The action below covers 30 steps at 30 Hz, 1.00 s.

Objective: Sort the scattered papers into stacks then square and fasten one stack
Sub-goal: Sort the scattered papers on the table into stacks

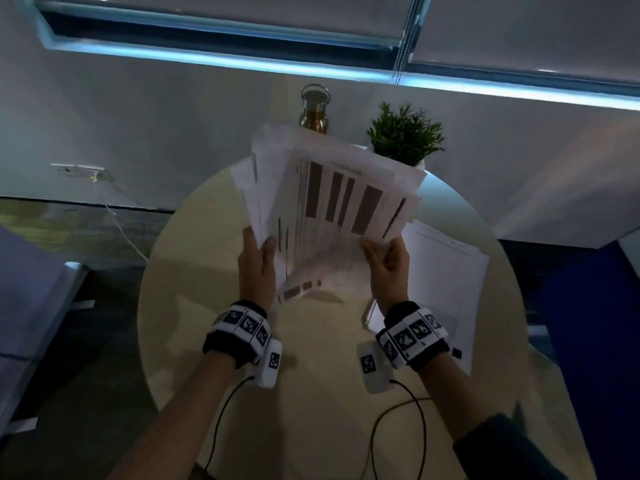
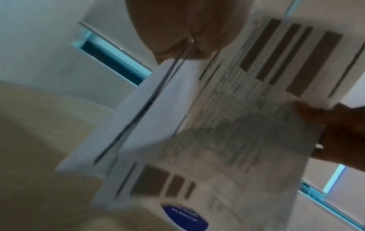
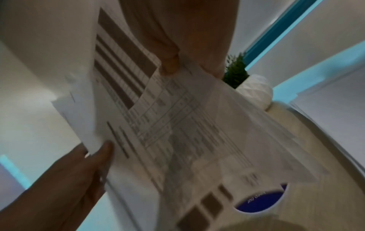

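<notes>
I hold a loose stack of printed papers [image 1: 332, 209] upright above the round table [image 1: 207, 271]; its sheets are fanned and uneven, and the front sheet shows dark bars and tables. My left hand [image 1: 258, 258] grips the stack's left edge, thumb on the front. My right hand [image 1: 386, 261] pinches the right edge. In the left wrist view the papers [image 2: 227, 125] fill the frame under my left hand [image 2: 189, 34]. The right wrist view shows the papers [image 3: 177, 132], my right hand [image 3: 177, 62] pinching them, and the left hand's fingers [image 3: 102, 154] on the opposite edge. A second stack of papers [image 1: 446, 271] lies flat on the table at right.
A metal bottle [image 1: 314, 110] and a potted plant [image 1: 405, 136] stand at the table's far edge, behind the held stack. A round blue sticker [image 3: 260, 201] sits on the tabletop. A wall socket with a white cable [image 1: 114, 216] is at left.
</notes>
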### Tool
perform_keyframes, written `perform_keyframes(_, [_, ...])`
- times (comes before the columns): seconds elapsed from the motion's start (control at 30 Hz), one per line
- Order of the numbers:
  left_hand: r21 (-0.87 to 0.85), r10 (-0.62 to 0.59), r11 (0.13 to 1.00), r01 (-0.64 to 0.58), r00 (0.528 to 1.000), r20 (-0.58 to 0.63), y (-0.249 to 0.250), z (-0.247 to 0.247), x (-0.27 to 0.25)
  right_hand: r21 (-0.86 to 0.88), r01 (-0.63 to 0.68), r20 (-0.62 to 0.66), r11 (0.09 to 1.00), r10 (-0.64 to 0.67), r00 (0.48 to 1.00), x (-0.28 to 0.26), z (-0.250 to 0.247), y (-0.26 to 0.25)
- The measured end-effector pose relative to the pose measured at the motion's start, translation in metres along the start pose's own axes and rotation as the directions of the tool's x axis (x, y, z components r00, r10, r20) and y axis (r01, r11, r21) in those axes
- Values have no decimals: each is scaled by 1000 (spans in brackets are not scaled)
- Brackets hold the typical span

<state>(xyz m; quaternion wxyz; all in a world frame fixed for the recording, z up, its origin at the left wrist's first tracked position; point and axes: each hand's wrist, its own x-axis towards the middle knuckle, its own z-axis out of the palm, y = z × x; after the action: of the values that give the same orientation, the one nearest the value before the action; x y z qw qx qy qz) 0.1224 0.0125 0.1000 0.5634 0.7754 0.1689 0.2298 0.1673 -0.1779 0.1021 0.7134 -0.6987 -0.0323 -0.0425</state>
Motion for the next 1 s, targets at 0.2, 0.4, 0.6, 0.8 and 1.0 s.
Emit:
perform_keyframes(0.2, [-26,-27,999,30,995,99,-21,10,-19,-97,1,-16,995,-2,1000,-20,7,16])
perform_keyframes(0.4, [84,-130,990,116,975,180,-43,10,-21,-256,-268,-73,929,258,963,-12,14,52])
perform_keyframes(0.6, [78,-243,970,231,940,238,-52,2,-19,-277,-325,-30,904,330,944,-12,-11,53])
perform_keyframes(0.8, [391,-587,796,462,747,312,-107,-4,-55,-608,-551,-163,571,589,791,-27,-42,95])
perform_keyframes(1.0, [415,-605,780,468,734,308,-119,-15,-65,-360,-857,-736,369,452,504,-16,-138,92])
